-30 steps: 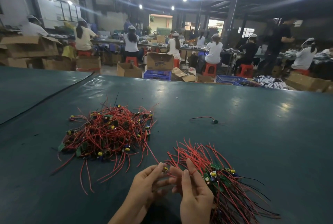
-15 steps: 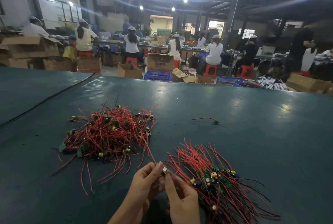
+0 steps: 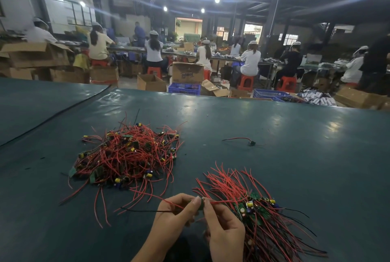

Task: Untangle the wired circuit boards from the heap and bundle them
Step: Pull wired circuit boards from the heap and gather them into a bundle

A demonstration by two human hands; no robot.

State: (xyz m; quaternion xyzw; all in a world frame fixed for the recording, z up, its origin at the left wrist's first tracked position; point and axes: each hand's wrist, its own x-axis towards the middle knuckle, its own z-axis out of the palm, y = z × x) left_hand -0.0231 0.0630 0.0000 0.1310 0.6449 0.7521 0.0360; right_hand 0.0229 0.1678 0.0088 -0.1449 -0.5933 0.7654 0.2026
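Dark green table (image 3: 295, 156): broad surface is seen right of sorted bundle (image 3: 268, 190), up to the far edge. Tangled heap (image 3: 126, 156) is set left. One wired board (image 3: 202, 203) is pinched between left hand (image 3: 175, 213) and right hand (image 3: 223, 230). Carton (image 3: 187, 72) print upside down, unreadable.

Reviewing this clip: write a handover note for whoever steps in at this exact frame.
Left hand and right hand: both pinch one wired board, red and black leads trailing left.
Tangled heap lies left on the table; aligned bundle lies right, beside the right hand. One stray wired piece sits apart, farther back.
Done: many boards laid in the bundle. Left: add the held board, work through the heap, finish bundling.
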